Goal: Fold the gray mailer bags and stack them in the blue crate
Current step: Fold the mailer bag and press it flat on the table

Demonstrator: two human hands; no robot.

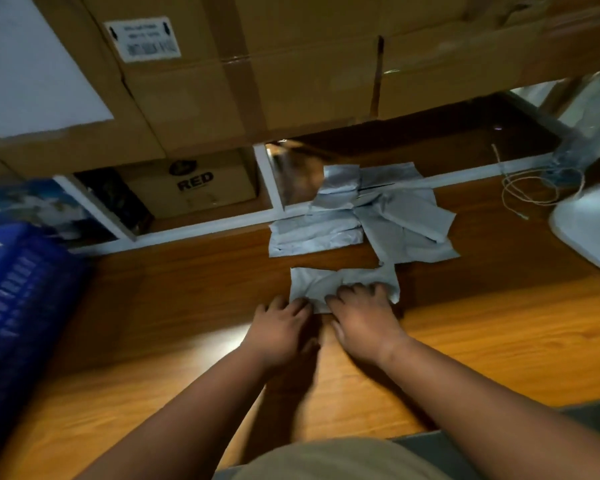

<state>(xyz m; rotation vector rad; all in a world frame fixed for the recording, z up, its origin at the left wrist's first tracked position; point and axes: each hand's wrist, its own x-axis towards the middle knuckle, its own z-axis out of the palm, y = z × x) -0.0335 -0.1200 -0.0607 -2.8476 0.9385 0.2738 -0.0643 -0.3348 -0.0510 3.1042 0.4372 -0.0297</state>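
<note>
Both forearms reach forward over the wooden table (465,341). Left hand (279,329) lies palm down, fingertips touching the near left edge of a gray mailer bag (340,284); fingers appear nearly straight, gripping nothing. Right hand (361,317) presses flat on the same bag's near right portion, fingers spread, nothing pinched. This bag lies crumpled on the table directly beyond the hands. Further gray mailer bags (368,216) lie in a loose overlapping pile behind it, near the table's far edge. Blue crate (18,289) stands at the left side, well apart from the bags; its contents cannot be seen. Cardboard boxes (257,71) loom behind. Coiled string (530,188) lies at far right.
</note>
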